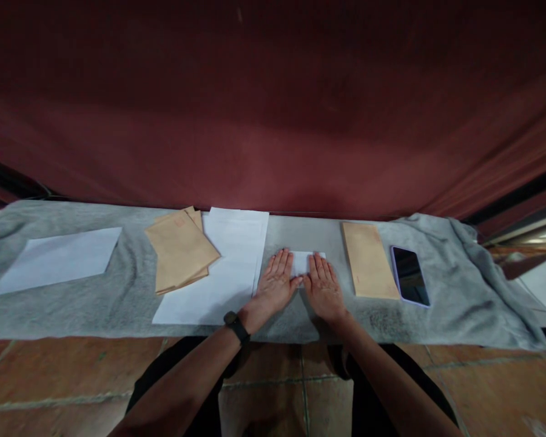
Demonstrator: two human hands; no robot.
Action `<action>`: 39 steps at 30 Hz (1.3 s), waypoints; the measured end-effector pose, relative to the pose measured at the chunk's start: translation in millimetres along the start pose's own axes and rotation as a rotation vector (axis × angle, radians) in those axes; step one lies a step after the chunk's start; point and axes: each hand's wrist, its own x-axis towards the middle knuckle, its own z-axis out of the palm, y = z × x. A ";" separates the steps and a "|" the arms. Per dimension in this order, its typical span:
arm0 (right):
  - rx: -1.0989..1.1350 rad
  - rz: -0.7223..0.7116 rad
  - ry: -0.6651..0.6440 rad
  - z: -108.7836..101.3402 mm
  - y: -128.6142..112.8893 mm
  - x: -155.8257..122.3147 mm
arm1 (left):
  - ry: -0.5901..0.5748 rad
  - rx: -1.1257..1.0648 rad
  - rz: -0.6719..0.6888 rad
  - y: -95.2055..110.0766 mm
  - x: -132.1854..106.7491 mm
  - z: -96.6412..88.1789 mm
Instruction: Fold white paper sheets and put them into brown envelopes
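Both my hands lie flat, palms down, on a small white folded paper (301,262) at the middle of the cloth. My left hand (276,278) covers its left part with the fingers stretched out. On its right part rests my right hand (323,284), fingers also extended, the two thumbs almost meeting. Much of the paper is hidden under the hands. Just left of my left hand are large white paper sheets (230,279). Several brown envelopes (182,249) lie partly over those sheets. Right of my right hand is another brown envelope, or a stack of them (370,261).
A phone (410,276) with a pale purple case lies beside the right-hand envelope. Another white sheet (59,258) lies at the far left. The grey cloth (131,303) is rumpled at both ends. Behind it rises a dark red surface (273,139); tiled floor (73,370) shows below.
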 end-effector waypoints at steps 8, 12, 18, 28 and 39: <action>0.012 0.044 0.047 -1.2 18.7 -4.7 | 0.014 0.021 -0.052 -4.3 -7.2 -1.6; 0.020 0.058 0.061 -1.9 24.9 -7.6 | -0.004 0.057 -0.087 -2.3 -7.8 -2.9; 0.025 0.081 0.065 -3.2 28.0 -8.9 | 0.014 0.050 -0.099 0.1 -7.8 -6.5; 0.258 -0.020 -0.071 -12.1 -4.4 7.1 | 0.012 0.012 0.087 17.4 -7.9 -2.6; 0.213 -0.032 -0.075 -2.2 -14.6 8.6 | -0.032 0.052 0.067 15.8 -6.2 6.3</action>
